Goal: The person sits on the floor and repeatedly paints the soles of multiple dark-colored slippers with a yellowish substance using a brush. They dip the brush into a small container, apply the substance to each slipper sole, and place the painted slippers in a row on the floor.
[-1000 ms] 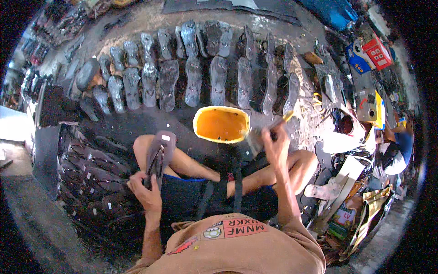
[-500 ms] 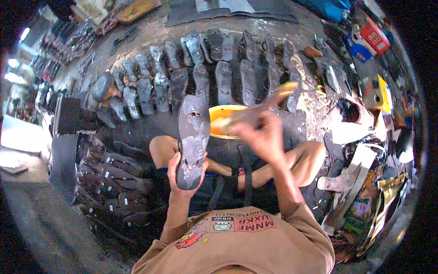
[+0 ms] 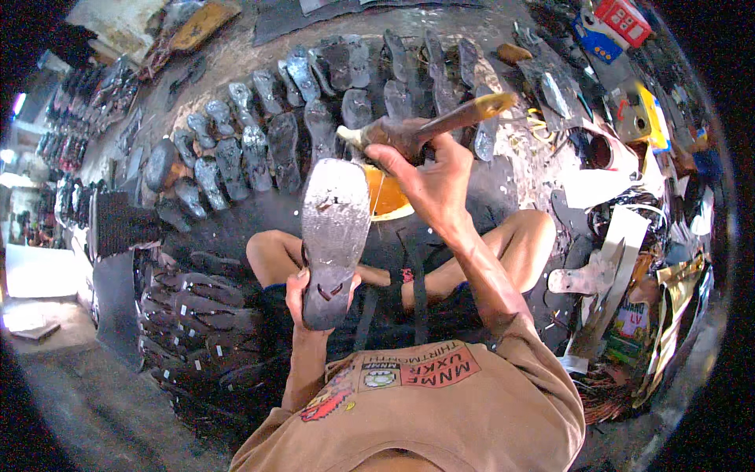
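My left hand [image 3: 296, 297] is closed around the lower, narrower end of a dark sandal sole [image 3: 334, 236], held upright before me. Wet, shiny glue covers the sole's upper part, and strap holes show at both ends. In my right hand [image 3: 432, 185] is a brush [image 3: 465, 115] with a worn wooden handle pointing right. Its pale bristle end lies just beyond the sole's far tip; I cannot tell whether they touch. Behind the sole stands a yellow bowl [image 3: 399, 214], partly hidden by the sole and my right hand. A thin glue strand hangs above it.
Rows of dark soles [image 3: 285, 149] lie on the floor ahead. Stacked sandals [image 3: 197, 315] sit at my left. On the right are a pale foot-shaped piece [image 3: 582, 279], a yellow box [image 3: 651, 118] and assorted scraps. My crossed legs [image 3: 519, 252] frame the bowl.
The brush has moved left and away from me, from over the bowl to the sole's far end. More of the sole's upper part now looks wet and shiny. The view has shifted slightly.
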`<state>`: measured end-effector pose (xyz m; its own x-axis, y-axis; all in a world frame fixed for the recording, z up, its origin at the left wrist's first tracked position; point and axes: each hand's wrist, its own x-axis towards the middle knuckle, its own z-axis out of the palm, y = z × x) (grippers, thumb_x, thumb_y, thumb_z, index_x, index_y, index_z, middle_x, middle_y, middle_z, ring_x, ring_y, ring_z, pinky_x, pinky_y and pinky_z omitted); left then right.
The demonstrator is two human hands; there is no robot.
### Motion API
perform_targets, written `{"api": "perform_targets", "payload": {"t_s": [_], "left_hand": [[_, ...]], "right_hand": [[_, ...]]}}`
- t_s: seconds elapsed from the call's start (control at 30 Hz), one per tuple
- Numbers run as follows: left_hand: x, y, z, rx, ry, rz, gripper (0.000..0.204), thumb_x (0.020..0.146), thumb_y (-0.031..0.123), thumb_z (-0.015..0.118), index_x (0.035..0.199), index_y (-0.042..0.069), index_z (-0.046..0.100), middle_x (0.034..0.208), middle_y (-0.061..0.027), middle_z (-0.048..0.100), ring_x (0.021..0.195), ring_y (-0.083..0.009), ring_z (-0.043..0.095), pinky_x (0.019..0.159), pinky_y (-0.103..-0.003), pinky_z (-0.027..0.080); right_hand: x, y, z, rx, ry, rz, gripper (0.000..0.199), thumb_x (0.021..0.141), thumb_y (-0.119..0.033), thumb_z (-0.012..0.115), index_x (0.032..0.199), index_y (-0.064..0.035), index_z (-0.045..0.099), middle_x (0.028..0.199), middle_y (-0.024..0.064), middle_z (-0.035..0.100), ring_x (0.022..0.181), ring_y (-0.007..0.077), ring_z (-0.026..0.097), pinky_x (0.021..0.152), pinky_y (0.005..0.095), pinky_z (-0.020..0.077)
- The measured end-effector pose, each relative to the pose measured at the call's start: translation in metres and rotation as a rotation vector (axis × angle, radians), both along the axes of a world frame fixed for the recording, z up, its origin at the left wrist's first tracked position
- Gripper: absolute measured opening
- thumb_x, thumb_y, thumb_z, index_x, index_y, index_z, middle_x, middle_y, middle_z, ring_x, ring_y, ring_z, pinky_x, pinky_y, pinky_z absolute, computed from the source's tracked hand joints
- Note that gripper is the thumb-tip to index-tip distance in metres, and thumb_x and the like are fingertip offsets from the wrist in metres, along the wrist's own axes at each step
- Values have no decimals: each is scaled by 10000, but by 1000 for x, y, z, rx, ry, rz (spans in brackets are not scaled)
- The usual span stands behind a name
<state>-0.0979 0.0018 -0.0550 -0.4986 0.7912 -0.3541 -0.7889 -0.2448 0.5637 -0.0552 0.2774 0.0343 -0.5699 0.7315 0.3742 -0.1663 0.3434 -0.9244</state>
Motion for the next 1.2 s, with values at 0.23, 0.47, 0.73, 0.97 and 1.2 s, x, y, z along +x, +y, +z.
{"api": "perform_targets", "payload": {"t_s": [0.23,0.47,0.73,0.97,1.2], "left_hand": [[-1,-3,-20,163,-8,-154,825,828,651,602,1292,-29,561,1090,-199,699,874,-326,699,666,-442,582],[-26,55,-9,83,-76,109,422,1054,326,507,1385,69,560,1228,-153,692,992,-275,729,870,-413,620],[-15,69,-10,203,143,204,532,1061,390,545,1517,124,482,1336,-120,622,1167,-243,640,981,-380,575],[-9,78,2,251,181,266,526,1069,421,472,1488,104,506,1409,-120,604,1190,-251,641,1035,-451,531],[-23,77,-4,324,-99,124,474,1054,411,487,1362,74,615,1258,-112,699,1115,-261,686,974,-428,588]], "right_hand": [[0,33,-4,106,-117,-107,288,812,-222,902,953,0,783,845,90,780,762,117,709,712,319,568],[71,-96,-29,468,-47,529,238,855,-282,846,985,-90,793,892,100,754,867,210,743,712,386,577],[65,-99,-7,151,-27,388,166,865,-147,834,933,-7,776,830,117,761,769,186,754,684,347,593],[59,-78,-12,56,-136,208,253,811,-227,883,869,-5,776,787,97,769,679,150,721,623,310,565],[64,-71,-34,326,-83,213,197,799,-192,885,891,-48,786,787,97,746,692,204,713,673,368,560]]}}
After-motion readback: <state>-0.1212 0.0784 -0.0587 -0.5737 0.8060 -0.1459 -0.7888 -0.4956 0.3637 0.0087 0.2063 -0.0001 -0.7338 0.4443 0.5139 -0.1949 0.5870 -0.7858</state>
